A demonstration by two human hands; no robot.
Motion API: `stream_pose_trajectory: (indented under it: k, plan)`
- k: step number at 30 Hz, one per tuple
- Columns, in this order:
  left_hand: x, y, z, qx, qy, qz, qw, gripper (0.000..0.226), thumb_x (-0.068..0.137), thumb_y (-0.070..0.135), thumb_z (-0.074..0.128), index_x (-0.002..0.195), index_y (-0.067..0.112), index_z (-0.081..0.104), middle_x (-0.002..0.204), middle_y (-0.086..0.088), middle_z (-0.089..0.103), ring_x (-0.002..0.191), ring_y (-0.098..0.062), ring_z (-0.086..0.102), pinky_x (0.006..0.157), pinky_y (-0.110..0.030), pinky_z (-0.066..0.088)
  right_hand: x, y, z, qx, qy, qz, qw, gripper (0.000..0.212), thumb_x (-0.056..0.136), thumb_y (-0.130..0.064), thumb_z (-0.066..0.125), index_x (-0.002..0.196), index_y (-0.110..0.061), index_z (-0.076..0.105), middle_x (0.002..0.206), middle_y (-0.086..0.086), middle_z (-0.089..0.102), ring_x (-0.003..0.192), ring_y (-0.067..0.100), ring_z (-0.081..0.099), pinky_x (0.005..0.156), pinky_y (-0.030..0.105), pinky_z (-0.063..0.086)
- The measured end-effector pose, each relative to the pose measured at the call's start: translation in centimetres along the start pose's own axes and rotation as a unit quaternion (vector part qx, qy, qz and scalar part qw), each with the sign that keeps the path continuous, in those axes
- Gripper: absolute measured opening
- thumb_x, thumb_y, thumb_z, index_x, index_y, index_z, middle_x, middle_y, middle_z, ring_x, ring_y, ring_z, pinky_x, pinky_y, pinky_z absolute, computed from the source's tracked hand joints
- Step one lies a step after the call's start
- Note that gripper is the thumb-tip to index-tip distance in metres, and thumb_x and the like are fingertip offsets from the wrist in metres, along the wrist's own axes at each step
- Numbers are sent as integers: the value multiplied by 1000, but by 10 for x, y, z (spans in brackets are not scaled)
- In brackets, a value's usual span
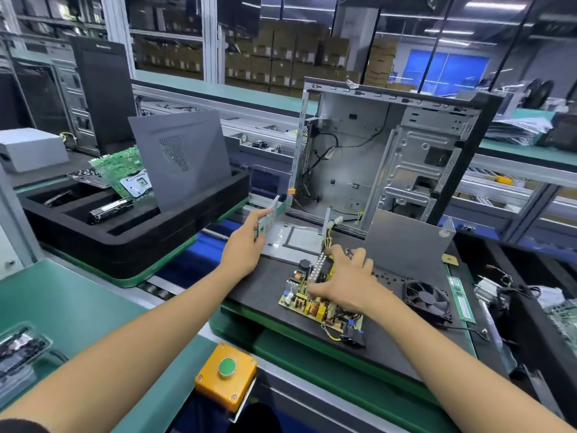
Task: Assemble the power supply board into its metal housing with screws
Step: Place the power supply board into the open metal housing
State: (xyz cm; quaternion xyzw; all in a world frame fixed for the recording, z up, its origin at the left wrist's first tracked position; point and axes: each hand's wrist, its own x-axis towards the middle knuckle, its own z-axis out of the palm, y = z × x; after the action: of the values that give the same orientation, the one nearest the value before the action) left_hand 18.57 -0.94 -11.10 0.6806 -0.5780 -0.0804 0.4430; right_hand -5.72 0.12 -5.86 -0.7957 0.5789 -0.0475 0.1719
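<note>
Yellow circuit board (312, 303), gripped by the right hand (349, 285), looks stiff, fragile (better edges than parts); left hand (246, 245) pinches the metal housing (288, 242) wall.

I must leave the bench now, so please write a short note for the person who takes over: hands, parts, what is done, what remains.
Left hand: grips the perforated side wall of the metal housing, which lies open on the dark mat.
Right hand: fingers curled on the power supply board, which sits on the mat beside the housing.
Done: housing and board are laid out.
Left: seat the board in the housing, then drive the screws. No screwdriver is visible.
</note>
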Motion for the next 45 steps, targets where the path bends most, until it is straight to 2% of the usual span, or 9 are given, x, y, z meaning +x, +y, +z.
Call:
stream_pose_trajectory:
  k: [5, 10, 17, 29, 32, 36, 41, 43, 45]
  plan:
    - [1, 1, 0, -5, 6, -1, 1000, 59, 104, 12, 49, 146, 50, 35, 75, 1, 51, 60, -18, 47, 55, -35, 39, 0, -3, -1, 15, -4, 6, 1000, 96, 70, -57, 75, 149, -32, 26, 132, 7, 20, 129, 39, 33, 100, 53, 48]
    - [1, 0, 0, -10, 6, 3, 1000, 56, 104, 13, 48, 145, 50, 37, 78, -3, 54, 62, -19, 47, 56, -37, 40, -4, -13, -4, -64, -3, -24, 998, 101, 72, -74, 69, 150, -36, 16, 150, 11, 10, 131, 49, 31, 101, 59, 45]
    - [2, -6, 0, -32, 24, -7, 999, 54, 106, 12, 46, 143, 51, 38, 67, -4, 47, 55, -16, 41, 53, -34, 36, 0, -15, 7, -54, 45, -39, 997, 58, 83, -66, 54, 127, -33, 37, 129, 10, 37, 112, 42, 38, 95, 58, 45]
    - [4, -8, 0, -59, 41, -31, 997, 49, 107, 13, 47, 145, 42, 40, 68, 7, 48, 55, -10, 42, 49, -16, 37, -1, -13, -6, -20, 2, -52, 998, 81, 55, -76, 53, 127, -41, 38, 121, 4, 42, 110, 35, 39, 95, 54, 47]
    - [2, -6, -2, -70, 38, -32, 996, 46, 108, 15, 48, 145, 39, 40, 73, 9, 47, 64, -12, 48, 55, -13, 39, -2, -10, -2, -9, 23, -63, 998, 64, 71, -62, 64, 127, -42, 39, 119, 1, 44, 108, 33, 38, 95, 53, 44]
    - [3, -7, -2, -115, 11, -47, 992, 42, 109, 21, 50, 144, 43, 43, 100, -13, 60, 97, -31, 59, 67, -14, 41, -5, -9, 4, 10, 62, -76, 995, 59, 72, -59, 64, 123, -44, 39, 114, -3, 46, 105, 30, 38, 93, 50, 42]
    - [5, -7, -4, -191, -12, -80, 978, 40, 111, 28, 43, 137, 57, 51, 129, 5, 63, 123, -10, 58, 106, -44, 48, -6, -9, 6, 37, 89, -79, 992, 69, 69, -58, 67, 125, -41, 31, 119, -3, 50, 102, 29, 38, 88, 47, 40]
    - [5, -9, -5, -204, -9, -89, 975, 40, 111, 28, 41, 134, 59, 53, 126, 12, 66, 118, 6, 60, 110, -47, 46, -6, -9, 7, 46, 96, -69, 992, 75, 67, -57, 68, 128, -35, 30, 123, -1, 52, 101, 29, 38, 88, 47, 40]
    - [7, -12, -4, -210, -3, -99, 973, 41, 111, 28, 42, 133, 60, 54, 112, 12, 69, 114, 2, 62, 110, -50, 47, -5, -10, 8, 58, 99, -55, 992, 76, 67, -55, 70, 126, -29, 29, 124, 1, 52, 101, 29, 36, 88, 48, 40]
